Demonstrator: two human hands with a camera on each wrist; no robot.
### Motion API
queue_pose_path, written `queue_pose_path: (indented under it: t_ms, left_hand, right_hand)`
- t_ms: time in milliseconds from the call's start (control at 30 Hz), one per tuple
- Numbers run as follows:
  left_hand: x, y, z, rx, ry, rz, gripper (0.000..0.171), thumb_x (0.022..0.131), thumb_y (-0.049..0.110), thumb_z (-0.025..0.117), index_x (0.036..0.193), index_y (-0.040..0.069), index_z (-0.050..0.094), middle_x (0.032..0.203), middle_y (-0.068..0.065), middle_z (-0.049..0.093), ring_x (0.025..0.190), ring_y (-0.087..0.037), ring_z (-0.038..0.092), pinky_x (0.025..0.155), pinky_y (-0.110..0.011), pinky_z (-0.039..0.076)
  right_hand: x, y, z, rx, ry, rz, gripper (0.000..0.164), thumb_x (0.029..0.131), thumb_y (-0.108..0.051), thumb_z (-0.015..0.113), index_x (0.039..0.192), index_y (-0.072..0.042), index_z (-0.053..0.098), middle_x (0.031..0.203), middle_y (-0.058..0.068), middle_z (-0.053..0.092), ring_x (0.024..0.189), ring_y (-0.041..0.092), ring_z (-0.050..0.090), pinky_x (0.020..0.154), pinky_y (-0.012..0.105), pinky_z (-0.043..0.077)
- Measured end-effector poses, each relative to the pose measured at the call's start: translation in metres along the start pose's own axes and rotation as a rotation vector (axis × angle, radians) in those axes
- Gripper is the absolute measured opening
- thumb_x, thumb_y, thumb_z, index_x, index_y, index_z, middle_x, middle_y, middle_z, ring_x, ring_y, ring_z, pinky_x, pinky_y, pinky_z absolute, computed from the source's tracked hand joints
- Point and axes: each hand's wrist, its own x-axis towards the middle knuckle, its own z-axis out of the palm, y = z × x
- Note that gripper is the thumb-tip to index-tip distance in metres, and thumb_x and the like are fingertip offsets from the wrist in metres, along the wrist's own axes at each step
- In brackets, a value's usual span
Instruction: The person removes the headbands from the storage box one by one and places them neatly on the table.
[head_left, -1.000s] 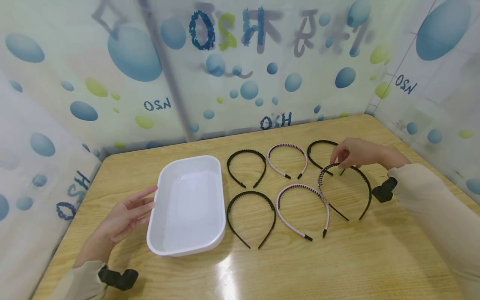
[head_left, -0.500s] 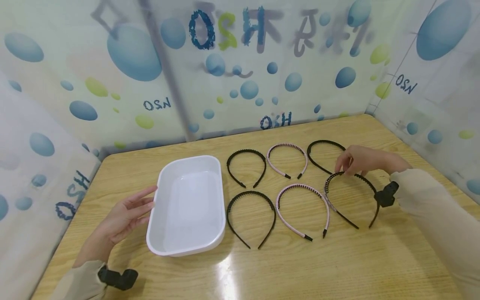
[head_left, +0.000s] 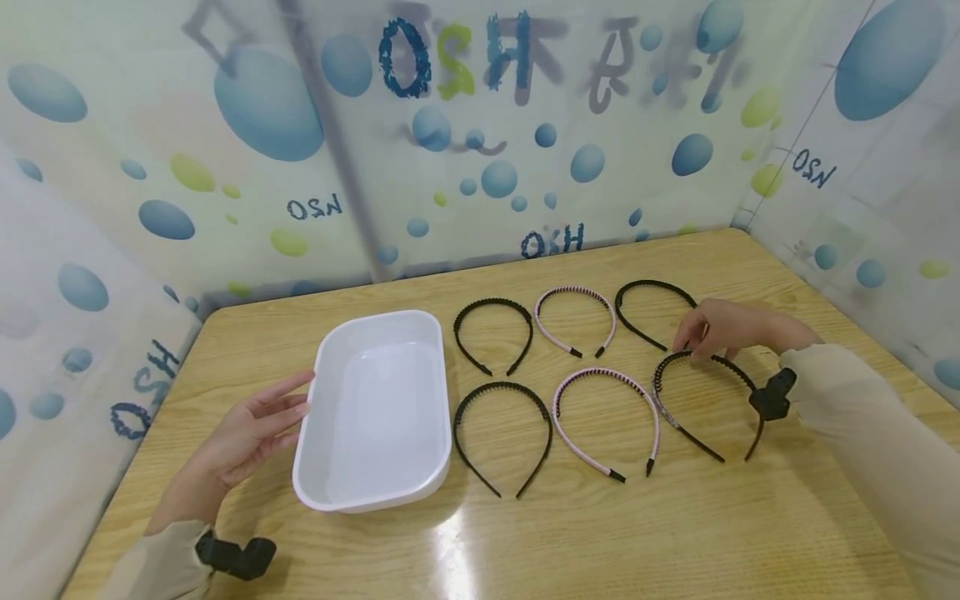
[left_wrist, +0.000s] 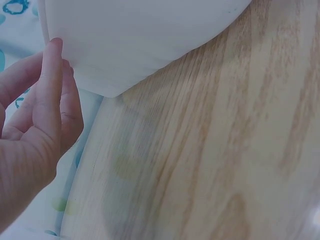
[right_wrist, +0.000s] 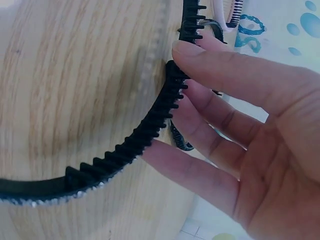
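In the head view, my right hand [head_left: 718,327] pinches the top of a black toothed headband [head_left: 701,442] at the right end of the front row. Its thumb lies on the toothed inner side in the right wrist view, the fingers behind; silvery glitter edges the band [right_wrist: 125,154]. Close behind that hand lies another black headband [head_left: 651,283]. On the left, my left hand [head_left: 251,435] touches the outer left side of a white rectangular tray [head_left: 382,425] with extended fingers. Seen from the left wrist, the fingertips [left_wrist: 56,45] meet the tray's wall.
Left of the held band lies a pink headband [head_left: 603,372], then a black one [head_left: 504,386] beside the tray. Behind these are another pink headband [head_left: 574,290] and a black one [head_left: 492,301]. Printed sheeting [head_left: 480,167] walls the wooden table [head_left: 570,542] at the back and sides.
My right hand has moved slightly right and toward me with the black headband, which now sits farther from the front pink one. My left hand and the tray stay put.
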Motion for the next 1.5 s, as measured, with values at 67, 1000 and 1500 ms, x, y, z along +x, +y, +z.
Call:
queue_pose_path:
  t_ms: [67,1000,1500]
  left_hand:
    - [0.000,0.000,0.000,0.001,0.002,-0.002,0.043,0.093,-0.005,0.046,0.124,0.023,0.059,0.108,-0.003,0.061,0.093,-0.016,0.063,0.077,-0.027,0.052]
    - [0.003,0.005,0.006,0.011,0.025,-0.046,0.042,0.093,-0.001,0.049,0.125,0.025,0.057,0.110,0.000,0.061,0.095,-0.015,0.062,0.079,-0.028,0.051]
    - [0.001,0.011,-0.005,0.145,0.047,-0.014,0.036,0.094,0.002,0.050,0.119,0.024,0.061,0.109,0.007,0.061,0.099,-0.007,0.059,0.079,-0.033,0.053]
  right_hand:
    - [0.000,0.002,0.000,0.007,0.001,0.008,0.020,0.080,0.000,0.067,0.099,-0.002,0.069,0.077,0.006,0.056,0.058,0.013,0.045,0.042,0.026,0.038]
    - [0.001,0.015,0.004,0.050,0.004,-0.063,0.021,0.080,0.000,0.066,0.101,0.003,0.067,0.080,0.007,0.058,0.049,0.010,0.040,0.041,0.021,0.034]
    - [-0.019,0.009,-0.016,-0.032,0.139,-0.050,0.031,0.085,-0.009,0.065,0.112,0.005,0.062,0.094,0.012,0.061,0.074,0.016,0.055,0.055,0.033,0.048]
